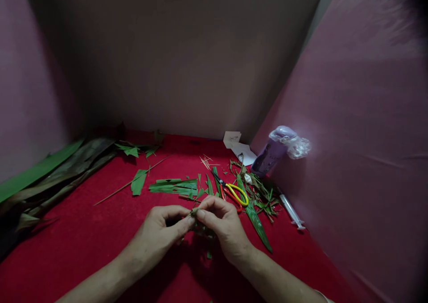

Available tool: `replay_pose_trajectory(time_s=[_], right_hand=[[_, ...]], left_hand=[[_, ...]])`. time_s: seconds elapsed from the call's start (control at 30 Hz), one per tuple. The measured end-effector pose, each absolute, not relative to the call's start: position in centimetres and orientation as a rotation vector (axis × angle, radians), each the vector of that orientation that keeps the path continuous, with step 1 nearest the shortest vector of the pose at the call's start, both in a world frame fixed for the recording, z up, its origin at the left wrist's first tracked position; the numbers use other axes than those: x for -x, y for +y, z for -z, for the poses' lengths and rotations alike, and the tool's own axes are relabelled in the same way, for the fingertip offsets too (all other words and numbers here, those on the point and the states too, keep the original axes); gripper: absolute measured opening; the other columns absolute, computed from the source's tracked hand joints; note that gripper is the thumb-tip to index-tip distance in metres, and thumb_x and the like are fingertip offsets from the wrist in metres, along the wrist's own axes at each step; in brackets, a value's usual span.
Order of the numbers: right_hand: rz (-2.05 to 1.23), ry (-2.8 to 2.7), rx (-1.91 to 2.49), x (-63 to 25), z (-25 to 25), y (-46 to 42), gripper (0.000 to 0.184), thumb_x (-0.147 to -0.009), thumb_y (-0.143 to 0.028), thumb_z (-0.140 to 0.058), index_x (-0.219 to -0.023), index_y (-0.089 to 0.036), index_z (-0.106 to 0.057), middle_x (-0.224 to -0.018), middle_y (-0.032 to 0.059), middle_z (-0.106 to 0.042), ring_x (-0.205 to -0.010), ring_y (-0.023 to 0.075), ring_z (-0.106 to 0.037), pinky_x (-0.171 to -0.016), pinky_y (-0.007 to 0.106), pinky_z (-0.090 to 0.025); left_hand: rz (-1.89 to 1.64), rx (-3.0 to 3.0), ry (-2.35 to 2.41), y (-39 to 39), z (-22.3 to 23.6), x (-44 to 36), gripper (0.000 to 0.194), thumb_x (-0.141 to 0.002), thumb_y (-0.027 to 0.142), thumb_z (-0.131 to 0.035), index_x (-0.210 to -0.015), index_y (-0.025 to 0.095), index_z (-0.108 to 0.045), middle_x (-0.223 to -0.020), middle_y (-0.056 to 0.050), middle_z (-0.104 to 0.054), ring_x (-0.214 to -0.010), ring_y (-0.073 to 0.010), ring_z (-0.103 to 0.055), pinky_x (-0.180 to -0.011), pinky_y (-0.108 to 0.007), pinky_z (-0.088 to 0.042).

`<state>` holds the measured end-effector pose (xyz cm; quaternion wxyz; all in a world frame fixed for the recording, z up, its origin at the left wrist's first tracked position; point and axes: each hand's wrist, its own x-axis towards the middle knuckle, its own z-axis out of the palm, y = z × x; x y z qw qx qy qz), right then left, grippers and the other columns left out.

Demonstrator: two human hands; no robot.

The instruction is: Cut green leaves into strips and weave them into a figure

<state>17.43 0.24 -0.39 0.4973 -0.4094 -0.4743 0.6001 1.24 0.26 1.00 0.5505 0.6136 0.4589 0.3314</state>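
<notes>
Thumb and fingers of my left hand [167,229] pinch one side of a small piece of green leaf [194,211]. From the other side my right hand [222,225] grips the same piece, and the fingertips of both hands nearly meet. More dark green leafy material hangs below, largely hidden by the fingers. Just beyond my right hand lie scissors [230,190] with one yellow and one red handle. Cut leaf strips [174,186] rest on the red cloth [110,245] ahead of my hands, near several thin sticks [207,161].
Long leaves [43,169], green and dried, are heaped at the left wall. To the right are a purple tumbler [269,156] with clear plastic on top, a syringe [291,211], a pile of leaf scraps [264,196] and white paper [244,154]. Walls enclose the cloth.
</notes>
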Motion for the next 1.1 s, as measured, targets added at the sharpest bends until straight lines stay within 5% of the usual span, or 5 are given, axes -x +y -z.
replay_pose_trajectory(time_s=[0.13,0.63,0.83,1.0,1.1], right_hand=[[-1.634,-0.965,0.912,-17.38,0.35,0.34,0.020,-0.066,-0.030,-0.075,-0.071,-0.019,-0.060,-0.065,-0.0038,-0.058,-0.055,0.0099,-0.051,-0.055,0.022,-0.044],[-1.455,-1.189,1.043,-17.67,0.18,0.75,0.024,-0.070,-0.035,-0.072,-0.073,-0.015,-0.058,-0.060,-0.0040,-0.053,-0.053,0.0072,-0.044,-0.052,0.020,-0.035],[-1.376,-1.391,1.040,-17.83,0.69,0.70,0.026,-0.084,-0.038,-0.056,-0.072,-0.015,-0.058,-0.056,-0.0055,-0.041,-0.048,0.0067,-0.035,-0.046,0.020,-0.029],[-1.212,-1.522,1.030,-17.84,0.74,0.07,0.014,-0.093,-0.032,-0.043,-0.098,-0.020,-0.050,-0.060,-0.0064,-0.040,-0.053,0.0086,-0.037,-0.052,0.021,-0.034],[-1.085,-1.573,1.076,-18.00,0.59,-0.15,0.014,-0.095,-0.033,-0.037,-0.092,-0.021,-0.044,-0.060,-0.0067,-0.037,-0.052,0.0090,-0.033,-0.049,0.021,-0.032]], left_hand=[[-0.782,-1.343,1.027,0.43,-0.95,-1.14,0.025,-0.077,0.039,-0.062,-0.082,0.016,-0.070,-0.058,0.003,-0.054,-0.052,-0.0098,-0.042,-0.050,-0.021,-0.032],[-0.898,-1.154,1.101,0.76,-1.41,-0.86,0.023,-0.073,0.038,-0.068,-0.077,0.016,-0.070,-0.057,0.004,-0.051,-0.052,-0.0081,-0.038,-0.048,-0.019,-0.031],[-0.847,-1.226,1.051,0.89,-1.19,-0.91,0.027,-0.074,0.040,-0.065,-0.080,0.015,-0.071,-0.059,0.003,-0.053,-0.051,-0.0083,-0.038,-0.048,-0.020,-0.029],[-0.857,-1.179,1.085,0.86,-1.27,-0.97,0.027,-0.073,0.040,-0.067,-0.080,0.015,-0.070,-0.058,0.003,-0.052,-0.051,-0.0085,-0.039,-0.048,-0.020,-0.031],[-0.855,-1.161,1.096,0.79,-1.32,-1.00,0.027,-0.073,0.041,-0.067,-0.079,0.015,-0.069,-0.056,0.004,-0.050,-0.051,-0.0083,-0.039,-0.048,-0.019,-0.032]])
